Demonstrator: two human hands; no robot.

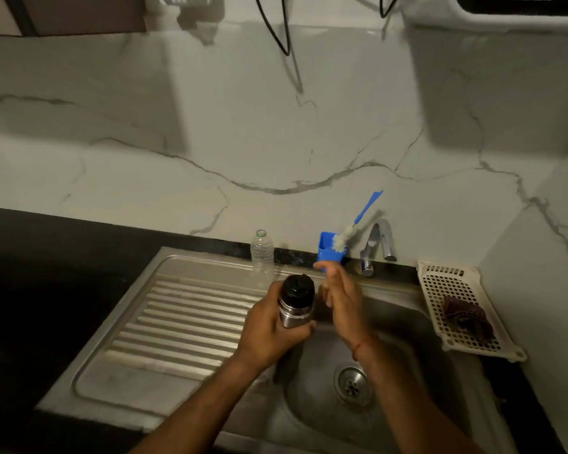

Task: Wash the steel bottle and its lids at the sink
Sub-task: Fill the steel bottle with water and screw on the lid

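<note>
My left hand grips the steel bottle around its lower body and holds it upright over the left edge of the sink basin. A black lid sits on the bottle's top. My right hand is just to the right of the lid, above the basin. Its fingers are stretched out and its thumb points up, and nothing shows in it. No water runs from the tap.
A blue cup holding a blue-handled bottle brush stands behind the sink, beside a clear plastic bottle. A white perforated basket with a dark scrubber sits at right. The ribbed draining board lies left; the drain is below.
</note>
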